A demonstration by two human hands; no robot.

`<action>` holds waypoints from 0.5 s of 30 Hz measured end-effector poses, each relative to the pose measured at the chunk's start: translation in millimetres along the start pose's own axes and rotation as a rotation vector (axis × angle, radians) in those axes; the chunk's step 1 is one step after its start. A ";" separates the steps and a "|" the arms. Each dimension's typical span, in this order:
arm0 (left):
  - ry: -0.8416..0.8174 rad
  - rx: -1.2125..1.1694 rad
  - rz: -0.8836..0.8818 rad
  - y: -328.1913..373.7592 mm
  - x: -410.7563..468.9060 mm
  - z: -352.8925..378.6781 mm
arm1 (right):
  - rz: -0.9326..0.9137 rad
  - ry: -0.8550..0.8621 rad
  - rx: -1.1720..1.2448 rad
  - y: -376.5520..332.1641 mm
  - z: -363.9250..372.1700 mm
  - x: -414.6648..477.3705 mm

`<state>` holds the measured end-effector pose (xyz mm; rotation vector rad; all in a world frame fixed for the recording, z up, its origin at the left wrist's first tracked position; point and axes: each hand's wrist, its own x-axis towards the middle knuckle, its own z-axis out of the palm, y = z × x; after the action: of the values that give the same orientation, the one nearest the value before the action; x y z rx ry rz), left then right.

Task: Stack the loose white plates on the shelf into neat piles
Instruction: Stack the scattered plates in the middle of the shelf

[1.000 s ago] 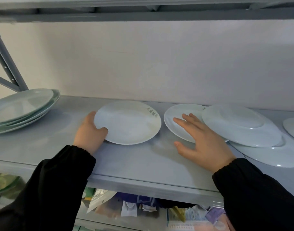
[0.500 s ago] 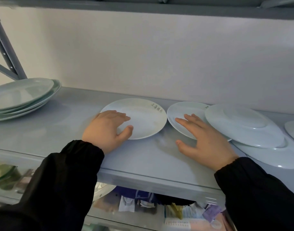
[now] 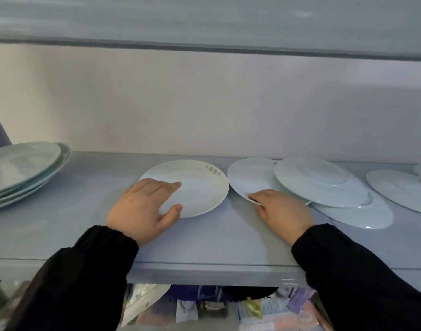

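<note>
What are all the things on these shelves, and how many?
Stack of round white plates: one, about four plates, white, far left.
Round white plate with grey lettering: one, white, middle.
Plain round white plate: one, white, right of the lettered one.
Upside-down white plate: one, white, overlapping the plain plate.
Low white plate: one, white, partly beneath the upside-down one.
Far-right white plates: two, white, right end, one cut off.
Grey shelf: one, grey, bearing the plates.
Blurred packets: many, mixed colours, lower level.
Black sleeves: two, black, forearms.
Left hand: one, fingers lying on the lettered plate.
Right hand: one, fingers curled at the plain plate's near rim.
</note>
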<state>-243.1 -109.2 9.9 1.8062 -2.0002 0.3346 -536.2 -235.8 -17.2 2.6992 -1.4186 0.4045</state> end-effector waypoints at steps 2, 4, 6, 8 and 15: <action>-0.010 0.025 0.010 -15.9 -0.4 -7.6 | -0.009 0.007 -0.063 -2.4 0.4 -0.5; -0.003 0.039 0.022 -33.3 0.5 -13.4 | 0.003 0.012 -0.086 -3.3 1.3 -1.4; -0.002 0.062 0.046 -50.2 1.5 -17.6 | 0.032 0.033 -0.085 -4.5 0.9 -2.9; -0.011 0.085 0.085 -65.9 2.1 -19.4 | 0.058 0.131 -0.072 -9.0 0.5 -5.7; 0.047 0.033 0.120 -93.4 -0.8 -9.5 | 0.137 0.499 -0.050 -46.5 1.1 -10.8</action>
<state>-149.4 -116.0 8.5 1.6864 -2.0863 0.4448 -503.9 -200.7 -18.1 2.2392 -1.4298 0.9557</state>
